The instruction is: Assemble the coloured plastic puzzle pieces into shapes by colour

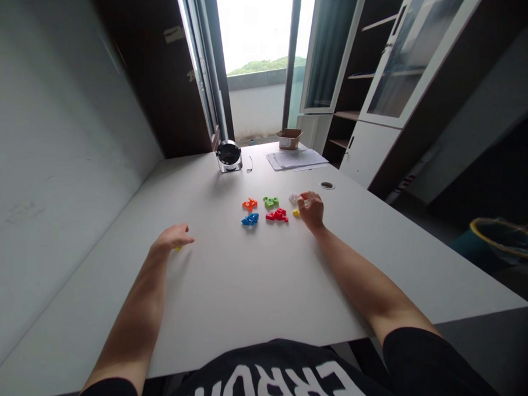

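Small coloured plastic pieces lie in little heaps on the white table (251, 291): orange (249, 204), green (271, 202), blue (249, 219), red (278, 215), yellow (296, 213) and white (294, 197). My right hand (311, 209) rests beside the yellow and white pieces, fingers curled, its fingertips at the white ones. My left hand (171, 237) lies on the table to the left, away from the heaps, fingers curled over a small yellow piece (177, 248) that peeks out beneath it.
At the table's far end stand a small round black-and-silver device (229, 155), a stack of papers (295, 159) and a small cardboard box (289, 138). A cable hole (327, 185) is near the right hand. A cabinet stands at right; a bin (507, 238) sits on the floor.
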{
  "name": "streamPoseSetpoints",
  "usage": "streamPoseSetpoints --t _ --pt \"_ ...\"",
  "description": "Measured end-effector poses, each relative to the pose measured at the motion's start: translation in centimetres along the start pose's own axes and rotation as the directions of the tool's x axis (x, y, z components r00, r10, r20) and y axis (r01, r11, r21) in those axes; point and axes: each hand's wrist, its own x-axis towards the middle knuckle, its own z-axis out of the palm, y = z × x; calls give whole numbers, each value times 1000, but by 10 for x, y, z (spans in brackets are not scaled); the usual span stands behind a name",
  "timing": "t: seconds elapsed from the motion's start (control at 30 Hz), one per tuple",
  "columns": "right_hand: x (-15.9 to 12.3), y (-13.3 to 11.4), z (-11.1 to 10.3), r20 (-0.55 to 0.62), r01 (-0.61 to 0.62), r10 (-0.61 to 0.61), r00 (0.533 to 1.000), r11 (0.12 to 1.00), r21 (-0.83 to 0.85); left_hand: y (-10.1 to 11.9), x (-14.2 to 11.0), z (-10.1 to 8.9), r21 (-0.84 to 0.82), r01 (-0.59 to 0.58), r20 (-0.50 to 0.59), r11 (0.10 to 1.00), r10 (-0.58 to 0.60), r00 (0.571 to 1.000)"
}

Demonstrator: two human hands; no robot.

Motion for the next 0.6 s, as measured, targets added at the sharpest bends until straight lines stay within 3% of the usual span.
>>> streamPoseSetpoints --t 0.13,0.23,0.33,0.4,0.47,0.53,0.6 --pt "-4 -31 -4 20 55 -57 998 994 91 19 -3 3 -96 -217 -34 972 214 976" --pt "-16 -70 -4 65 108 -125 990 969 224 41 -4 9 -187 -418 -144 889 397 907" --pt "-39 -113 -3 168 131 -215 962 903 409 59 -4 16 -241 -508 -232 827 459 858" --pt "-57 -137 -1 280 134 -319 905 840 525 66 -1 23 -191 -472 -304 861 405 862" --pt "-74 -151 3 406 121 -434 805 789 602 68 1 30 -137 -405 -332 904 343 878" --pt "-87 -155 8 487 121 -522 700 759 639 68 3 37 -107 -366 -306 925 320 897" --pt "-95 -151 15 539 121 -557 632 758 641 69 4 43 -107 -374 -270 921 336 903"
